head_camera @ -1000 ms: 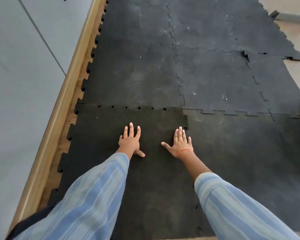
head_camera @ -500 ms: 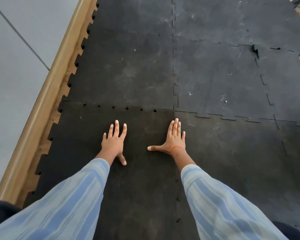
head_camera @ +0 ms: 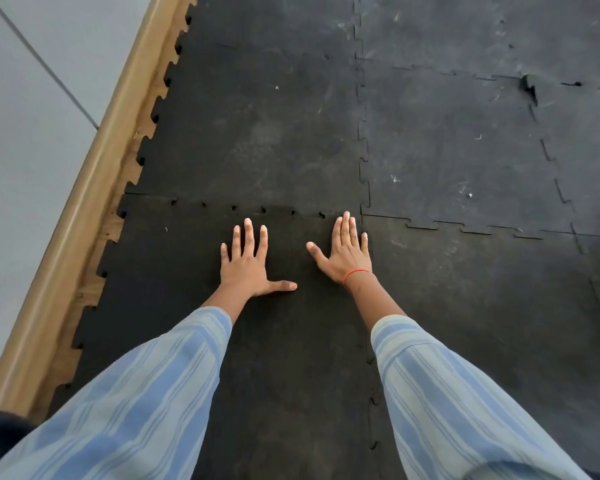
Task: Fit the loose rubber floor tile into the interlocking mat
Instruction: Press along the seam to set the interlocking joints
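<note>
The loose black rubber tile (head_camera: 174, 292) lies at the near left of the interlocking mat (head_camera: 447, 140). Its far edge meets the neighbouring tile along a toothed seam (head_camera: 250, 207) where small gaps still show. Both my hands rest flat on the tile, palms down and fingers spread. My left hand (head_camera: 248, 261) is near the tile's middle. My right hand (head_camera: 345, 249), with a red thread at the wrist, lies by the tile's far right corner, fingertips at the seam. Neither hand grips anything.
A wooden skirting strip (head_camera: 94, 188) runs along the mat's left edge, with a grey wall (head_camera: 25, 133) beyond it. A torn spot (head_camera: 529, 88) shows in the mat at far right. My striped sleeves cover the near part of the tile.
Both hands have slid a little forward on the tile toward the far seam, and my head has leaned closer. The tile's far edge sits about as before.
</note>
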### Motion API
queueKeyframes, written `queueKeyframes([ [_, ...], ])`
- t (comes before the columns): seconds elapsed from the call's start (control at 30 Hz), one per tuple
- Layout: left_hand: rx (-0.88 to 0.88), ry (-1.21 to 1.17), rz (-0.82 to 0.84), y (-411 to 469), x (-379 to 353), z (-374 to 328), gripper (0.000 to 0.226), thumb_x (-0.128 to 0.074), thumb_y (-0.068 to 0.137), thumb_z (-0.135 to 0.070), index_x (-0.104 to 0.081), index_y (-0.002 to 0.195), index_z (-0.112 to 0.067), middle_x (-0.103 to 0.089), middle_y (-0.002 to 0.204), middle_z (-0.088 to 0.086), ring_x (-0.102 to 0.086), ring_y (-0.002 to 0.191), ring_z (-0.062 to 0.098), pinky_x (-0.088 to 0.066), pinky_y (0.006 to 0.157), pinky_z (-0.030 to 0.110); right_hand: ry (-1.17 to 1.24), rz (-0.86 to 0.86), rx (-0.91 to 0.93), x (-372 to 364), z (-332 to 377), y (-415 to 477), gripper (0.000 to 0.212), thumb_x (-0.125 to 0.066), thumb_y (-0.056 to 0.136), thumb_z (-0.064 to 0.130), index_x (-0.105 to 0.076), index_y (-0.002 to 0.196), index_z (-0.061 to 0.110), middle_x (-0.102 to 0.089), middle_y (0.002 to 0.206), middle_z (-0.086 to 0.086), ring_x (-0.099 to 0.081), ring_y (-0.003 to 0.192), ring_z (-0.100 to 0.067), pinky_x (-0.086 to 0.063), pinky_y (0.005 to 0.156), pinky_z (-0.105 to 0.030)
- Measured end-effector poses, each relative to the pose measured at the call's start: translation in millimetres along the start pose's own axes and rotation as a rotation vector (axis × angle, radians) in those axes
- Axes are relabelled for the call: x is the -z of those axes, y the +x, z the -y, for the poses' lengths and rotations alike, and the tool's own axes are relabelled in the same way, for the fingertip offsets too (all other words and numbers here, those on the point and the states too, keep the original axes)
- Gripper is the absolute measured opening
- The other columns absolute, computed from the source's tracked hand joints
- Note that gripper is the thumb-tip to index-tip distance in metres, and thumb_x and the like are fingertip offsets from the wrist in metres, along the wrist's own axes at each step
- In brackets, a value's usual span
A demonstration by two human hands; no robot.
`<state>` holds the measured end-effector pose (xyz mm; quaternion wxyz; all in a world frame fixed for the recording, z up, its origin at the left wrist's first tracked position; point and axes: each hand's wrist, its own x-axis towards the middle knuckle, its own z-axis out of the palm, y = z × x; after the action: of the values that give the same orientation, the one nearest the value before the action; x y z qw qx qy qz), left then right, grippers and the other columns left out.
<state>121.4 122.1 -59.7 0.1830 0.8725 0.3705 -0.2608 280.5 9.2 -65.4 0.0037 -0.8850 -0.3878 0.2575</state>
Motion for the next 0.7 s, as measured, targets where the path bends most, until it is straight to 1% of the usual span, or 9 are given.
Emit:
queueKeyframes([
  [0.07, -0.085, 0.039, -0.040, 6.9, 4.8, 2.3, 0.140, -0.055, 0.061, -0.087, 0.025, 0.150, -0.014, 0.035, 0.155, 0.004, 0.023, 0.147, 0.026, 0.001, 0.119, 0.052, -0.010, 0.030, -0.002, -2.3, -1.2, 3.2, 0.087, -0.017, 0.089, 0.068, 0.014, 0.149, 0.012, 0.023, 0.158, -0.002, 0.020, 0.146, -0.015, 0.010, 0.120, -0.042],
  [0.13, -0.148, 0.083, -0.049, 15.9, 10.2, 5.7, 0.144, -0.055, 0.057, -0.089, 0.025, 0.150, -0.013, 0.035, 0.155, 0.002, 0.023, 0.146, 0.024, 0.002, 0.119, 0.052, -0.035, 0.041, -0.004, -2.6, -1.8, 5.4, 0.084, -0.016, 0.091, 0.066, 0.015, 0.149, 0.013, 0.023, 0.158, -0.001, 0.021, 0.146, -0.015, 0.009, 0.121, -0.042],
  [0.2, -0.157, 0.099, -0.027, 24.2, 13.0, 9.5, 0.148, -0.055, 0.054, -0.091, 0.027, 0.149, -0.014, 0.037, 0.155, 0.001, 0.025, 0.146, 0.024, 0.004, 0.119, 0.053, -0.061, 0.031, -0.016, -3.1, -0.3, 7.5, 0.083, -0.015, 0.091, 0.065, 0.015, 0.149, 0.013, 0.024, 0.158, -0.001, 0.021, 0.146, -0.015, 0.009, 0.121, -0.042],
  [0.27, -0.155, 0.092, 0.010, 27.6, 15.1, 8.1, 0.150, -0.056, 0.052, -0.091, 0.029, 0.148, -0.014, 0.038, 0.154, 0.000, 0.026, 0.145, 0.024, 0.005, 0.118, 0.053, -0.065, 0.058, -0.028, -2.1, 1.2, 8.7, 0.083, -0.015, 0.091, 0.065, 0.016, 0.148, 0.012, 0.024, 0.158, -0.001, 0.022, 0.146, -0.015, 0.009, 0.121, -0.042],
  [0.4, -0.137, 0.101, 0.042, 27.6, 16.3, 4.7, 0.151, -0.058, 0.051, -0.091, 0.030, 0.148, -0.015, 0.040, 0.152, -0.001, 0.029, 0.144, 0.024, 0.007, 0.118, 0.053, -0.002, 0.115, -0.075, 8.2, 9.7, 9.8, 0.081, -0.013, 0.093, 0.063, 0.013, 0.149, 0.010, 0.024, 0.158, -0.004, 0.021, 0.146, -0.016, 0.009, 0.121, -0.043],
  [0.47, -0.143, 0.096, 0.042, 26.7, 20.9, 4.8, 0.150, -0.059, 0.052, -0.090, 0.029, 0.148, -0.015, 0.039, 0.153, -0.001, 0.028, 0.145, 0.023, 0.006, 0.119, 0.052, 0.006, 0.124, -0.031, 12.5, 20.2, 10.5, 0.077, -0.012, 0.094, 0.060, 0.010, 0.150, 0.010, 0.022, 0.158, -0.003, 0.020, 0.146, -0.016, 0.009, 0.121, -0.042],
  [0.57, -0.181, 0.109, 0.038, 23.6, 25.6, 13.7, 0.149, -0.062, 0.054, -0.086, 0.025, 0.150, -0.014, 0.035, 0.155, 0.000, 0.024, 0.146, 0.020, 0.003, 0.120, 0.046, -0.005, 0.145, 0.136, 6.3, 50.5, 7.8, 0.071, -0.012, 0.097, 0.054, 0.007, 0.151, 0.013, 0.018, 0.160, -0.001, 0.017, 0.147, -0.015, 0.007, 0.120, -0.042],
  [0.63, -0.133, 0.094, 0.037, 21.5, 29.7, 32.6, 0.151, -0.063, 0.053, -0.086, 0.025, 0.150, -0.012, 0.035, 0.155, 0.001, 0.024, 0.146, 0.018, 0.001, 0.121, 0.044, -0.002, 0.147, 0.186, 0.3, 69.1, 9.1, 0.071, -0.013, 0.097, 0.055, 0.006, 0.151, 0.013, 0.017, 0.160, 0.000, 0.016, 0.147, -0.013, 0.007, 0.120, -0.042],
  [0.7, -0.053, 0.091, 0.054, 19.1, 32.8, 56.5, 0.152, -0.062, 0.052, -0.087, 0.027, 0.149, -0.011, 0.037, 0.154, 0.003, 0.026, 0.145, 0.018, 0.002, 0.120, 0.043, -0.022, 0.117, 0.192, -4.9, 76.2, 11.9, 0.074, -0.012, 0.095, 0.058, 0.007, 0.150, 0.012, 0.018, 0.160, 0.000, 0.017, 0.147, -0.013, 0.008, 0.119, -0.042],
])
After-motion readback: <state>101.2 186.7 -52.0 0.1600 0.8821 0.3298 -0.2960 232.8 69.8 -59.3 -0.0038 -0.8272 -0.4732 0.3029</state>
